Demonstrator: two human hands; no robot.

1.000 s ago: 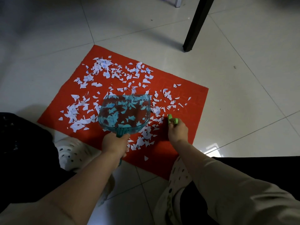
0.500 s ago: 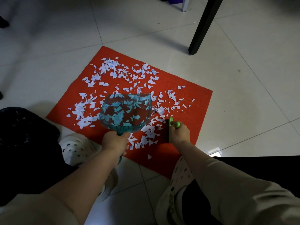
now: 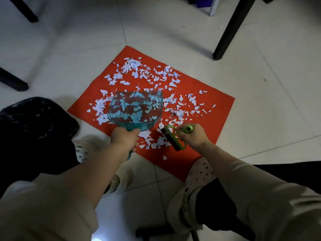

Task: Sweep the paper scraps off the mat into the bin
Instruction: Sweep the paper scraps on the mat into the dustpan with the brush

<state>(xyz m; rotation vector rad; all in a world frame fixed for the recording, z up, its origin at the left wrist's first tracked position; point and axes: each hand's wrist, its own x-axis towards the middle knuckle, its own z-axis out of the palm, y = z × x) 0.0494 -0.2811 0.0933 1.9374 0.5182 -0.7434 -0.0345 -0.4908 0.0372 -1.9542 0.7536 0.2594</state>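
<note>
A red mat (image 3: 218, 110) lies on the tiled floor, strewn with white paper scraps (image 3: 149, 73). My left hand (image 3: 124, 138) grips the handle of a clear teal dustpan (image 3: 136, 110), held over the mat's near-left part; scraps show through its pan. My right hand (image 3: 192, 136) holds a small green brush (image 3: 175, 137) with dark bristles, tilted, its bristles among the scraps near the mat's front edge, just right of the dustpan. A bin lined with a black bag (image 3: 34, 122) stands at the left, beside my left arm.
Black table legs (image 3: 231, 26) stand beyond the mat at the upper right, others (image 3: 13, 80) at the far left. My feet in white perforated clogs (image 3: 199, 173) rest at the mat's near edge. Grey tiled floor surrounds everything.
The brush has turned in my right hand so its dark bristles show and has shifted toward the dustpan. The view has pulled back and tilted; the dustpan stays over the same part of the mat.
</note>
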